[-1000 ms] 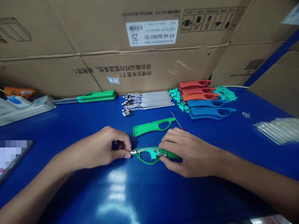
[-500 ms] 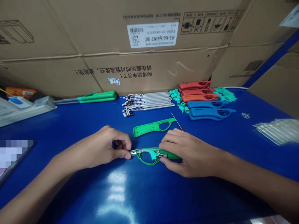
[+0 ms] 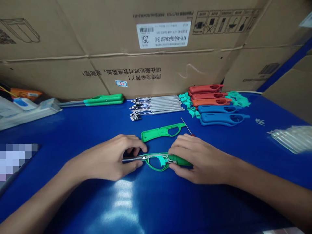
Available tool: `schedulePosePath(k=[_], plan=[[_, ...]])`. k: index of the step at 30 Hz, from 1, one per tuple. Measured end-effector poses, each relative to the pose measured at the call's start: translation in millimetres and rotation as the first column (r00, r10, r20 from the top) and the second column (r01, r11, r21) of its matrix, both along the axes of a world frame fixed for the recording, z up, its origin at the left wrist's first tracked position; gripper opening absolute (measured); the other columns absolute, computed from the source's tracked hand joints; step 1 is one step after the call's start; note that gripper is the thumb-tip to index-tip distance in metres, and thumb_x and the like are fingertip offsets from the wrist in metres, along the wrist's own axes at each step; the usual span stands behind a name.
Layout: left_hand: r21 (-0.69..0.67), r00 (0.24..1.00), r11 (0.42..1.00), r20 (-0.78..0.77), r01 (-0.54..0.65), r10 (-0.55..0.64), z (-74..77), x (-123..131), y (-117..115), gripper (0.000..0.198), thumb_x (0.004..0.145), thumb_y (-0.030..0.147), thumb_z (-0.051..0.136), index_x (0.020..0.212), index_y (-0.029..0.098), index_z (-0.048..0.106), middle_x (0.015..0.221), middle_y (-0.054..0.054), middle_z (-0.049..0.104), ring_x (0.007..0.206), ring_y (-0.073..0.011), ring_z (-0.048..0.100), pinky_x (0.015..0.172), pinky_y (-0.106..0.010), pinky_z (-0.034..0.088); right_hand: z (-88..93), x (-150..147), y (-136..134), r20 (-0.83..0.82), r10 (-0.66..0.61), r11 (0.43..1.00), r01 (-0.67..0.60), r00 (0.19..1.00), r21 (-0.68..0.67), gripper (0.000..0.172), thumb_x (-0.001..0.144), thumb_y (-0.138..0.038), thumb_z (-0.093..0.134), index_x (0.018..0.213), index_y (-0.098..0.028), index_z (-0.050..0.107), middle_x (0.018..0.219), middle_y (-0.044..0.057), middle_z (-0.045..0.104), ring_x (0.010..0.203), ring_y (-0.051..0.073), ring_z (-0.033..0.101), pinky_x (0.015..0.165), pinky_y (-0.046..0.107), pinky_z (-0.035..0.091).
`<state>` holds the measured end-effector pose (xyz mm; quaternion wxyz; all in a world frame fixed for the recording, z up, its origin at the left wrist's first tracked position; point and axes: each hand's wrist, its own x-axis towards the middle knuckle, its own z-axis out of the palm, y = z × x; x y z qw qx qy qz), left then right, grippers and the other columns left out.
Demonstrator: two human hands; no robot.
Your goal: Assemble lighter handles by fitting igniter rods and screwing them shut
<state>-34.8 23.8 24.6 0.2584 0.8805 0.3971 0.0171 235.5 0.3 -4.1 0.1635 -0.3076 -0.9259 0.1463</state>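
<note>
Left hand (image 3: 107, 159) pinched a metal tube (image 3: 131, 158) seated in a green shell (image 3: 156, 168) on the blue table (image 3: 80, 130); right hand (image 3: 202, 159) gripped the shell's far end. A second shell (image 3: 161, 132) lay just beyond.

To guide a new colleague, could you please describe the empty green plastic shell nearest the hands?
On the blue workbench, below the silver metal rods, a green plastic shell lies flat just beyond the left hand and right hand. Unlike the green shell held between them, it holds no wires.
</note>
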Motion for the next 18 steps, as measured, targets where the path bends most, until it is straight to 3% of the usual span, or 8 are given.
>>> schedulePosePath(k=[8,12,18], plan=[[-0.027,0.999,0.999,0.021,0.026,-0.026,-0.5,3.2,0.1,0.014,0.095,0.029,0.054,0.101,0.023,0.066,0.101,-0.002,0.066,0.095,-0.0184,0.062,0.08,-0.027,0.047,-1.5,0.7,0.9,-0.08,0.052,0.997,-0.048,0.995,0.06,0.016,0.092,-0.024,0.06,0.089,-0.011,0.068,0.088,0.007,0.063,0.084,0.018,0.055,0.079,0.034,0.044],[-0.016,0.998,0.999,0.036,0.044,-0.044,-1.6,3.1,-1.4,0.019,0.098,0.031,0.051,0.108,0.026,0.066,0.105,-0.001,0.067,0.099,-0.018,0.062,0.086,-0.028,0.047,-0.4,0.8,0.2,-0.117,0.066,0.993,-0.054,0.991,0.103,0.014,0.091,-0.022,0.061,0.09,-0.01,0.069,0.088,0.007,0.063,0.084,0.018,0.056,0.078,0.033,0.045],[0.068,1.0,0.998,0.008,0.018,-0.018,-2.6,7.1,-6.4,0.018,0.097,0.022,0.048,0.101,0.025,0.065,0.1,0.001,0.07,0.095,-0.0185,0.063,0.081,-0.029,0.044,0.0,1.3,0.8,-0.151,0.08,0.986,-0.056,0.985,0.159,0.013,0.09,-0.021,0.063,0.09,-0.009,0.069,0.088,0.008,0.064,0.082,0.018,0.056,0.077,0.033,0.045]])
